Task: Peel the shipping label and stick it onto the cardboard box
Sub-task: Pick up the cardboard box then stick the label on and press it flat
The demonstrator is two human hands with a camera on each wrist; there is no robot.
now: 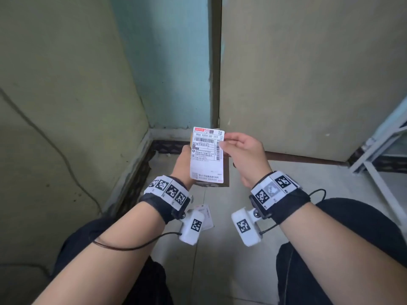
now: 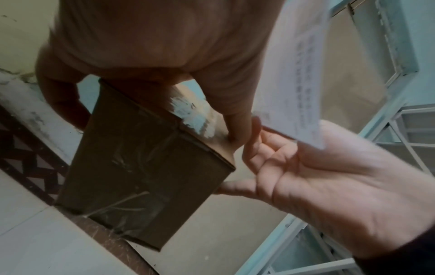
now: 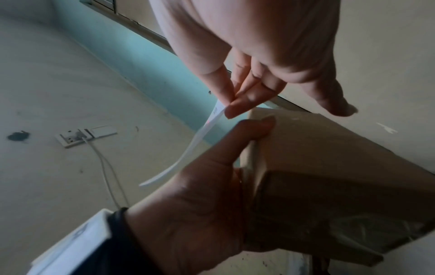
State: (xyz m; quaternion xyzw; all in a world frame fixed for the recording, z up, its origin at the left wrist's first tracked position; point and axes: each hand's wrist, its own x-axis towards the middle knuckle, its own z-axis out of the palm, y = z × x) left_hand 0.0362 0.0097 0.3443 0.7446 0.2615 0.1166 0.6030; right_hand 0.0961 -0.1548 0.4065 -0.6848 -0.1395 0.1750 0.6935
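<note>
My right hand point(image 1: 246, 157) pinches the shipping label point(image 1: 207, 155) at its upper right edge, thumb against fingertips point(image 3: 237, 109). My left hand point(image 1: 182, 166) grips the cardboard box point(image 2: 143, 167) from below, thumb up one side and fingers around the other.

The label hangs directly in front of the box's top face, which is turned toward me. The label's long axis runs lengthwise along the box, away from my wrists. From the right wrist view, the label curves free of the box, so only its pinched end is controlled; the lower end hangs loose near my left thumb point(image 3: 247, 134).

I judge the peel done and the placement pending. The right hand is nearer the label's far end, so that end should land first; the loose end could fold or stick askew.
</note>
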